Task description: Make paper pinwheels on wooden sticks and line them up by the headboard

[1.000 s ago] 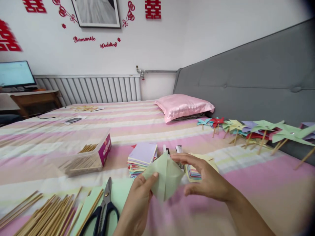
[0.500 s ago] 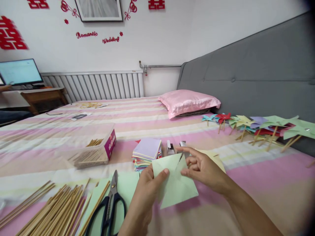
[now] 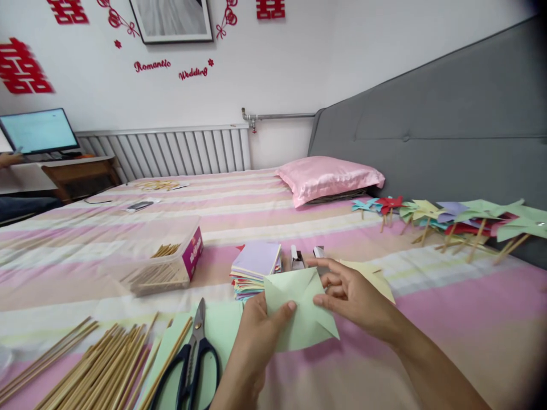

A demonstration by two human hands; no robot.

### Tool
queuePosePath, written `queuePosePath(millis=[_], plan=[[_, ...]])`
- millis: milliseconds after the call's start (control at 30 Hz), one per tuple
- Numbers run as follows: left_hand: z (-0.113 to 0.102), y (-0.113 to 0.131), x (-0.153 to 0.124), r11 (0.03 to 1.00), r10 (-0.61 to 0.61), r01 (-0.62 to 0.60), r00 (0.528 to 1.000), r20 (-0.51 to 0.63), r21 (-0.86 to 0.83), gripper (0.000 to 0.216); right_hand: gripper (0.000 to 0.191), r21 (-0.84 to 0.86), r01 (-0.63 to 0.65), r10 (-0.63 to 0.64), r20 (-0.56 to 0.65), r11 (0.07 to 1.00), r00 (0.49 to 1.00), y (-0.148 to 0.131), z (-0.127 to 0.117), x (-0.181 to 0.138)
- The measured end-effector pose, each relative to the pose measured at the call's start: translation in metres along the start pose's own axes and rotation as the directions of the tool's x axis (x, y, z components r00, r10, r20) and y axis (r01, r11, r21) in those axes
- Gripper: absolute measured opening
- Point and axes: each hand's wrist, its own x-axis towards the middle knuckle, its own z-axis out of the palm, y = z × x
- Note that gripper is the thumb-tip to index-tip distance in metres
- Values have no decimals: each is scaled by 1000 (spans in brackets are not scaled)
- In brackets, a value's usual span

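Observation:
Between thumb and fingers, my left hand (image 3: 267,324) holds a pale green paper square (image 3: 305,327) by its left side. Slits run in from the paper's corners, and its lower right corner shows a cut-apart flap. My right hand (image 3: 352,293) is at the upper right edge, its thumb on the paper's face, the index finger stretched above and the other fingers curled. Just beyond my hands stands a stack of coloured paper squares (image 3: 256,262), lavender on top. Dark-handled scissors (image 3: 192,359) lie on green paper (image 3: 224,324) left of my left hand.
Wooden sticks (image 3: 98,364) lie at the front left, near a clear plastic box (image 3: 171,273) of shorter sticks. Finished paper pinwheels (image 3: 478,213) line the right side by the grey headboard (image 3: 448,114). A pink pillow (image 3: 331,176) lies farther back. Another person's hand (image 3: 11,159) is at the desk.
The green paper has tilted, and its lower edge sits higher. The dark gap at its upper right slit no longer shows. Both hands keep nearly the same place.

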Motion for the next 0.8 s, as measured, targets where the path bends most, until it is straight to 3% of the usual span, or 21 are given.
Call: queuePosePath(millis=[233,533,667,733,800], plan=[[3,2,-1,1000,-4,5,1000,-19,13,54,45,-10,17,-17,-19,1000,1000,2,-4,1],[5,-1,-1,1000,-30,30,1000,7,8,48,52,162,-42,37,32,986,999,-1,2,1],[8,3,-3,999,-28,27,999,23,36,48,38,165,-27,21,40,986,999,1,4,3],[9,7,-4,999,23,-22,999,-25,26,46,35,161,-5,7,-8,987,1000,0,3,4],[9,10,-3,994,108,-107,980,-167,19,42,33,145,31,-15,-115,989,993,-1,2,6]])
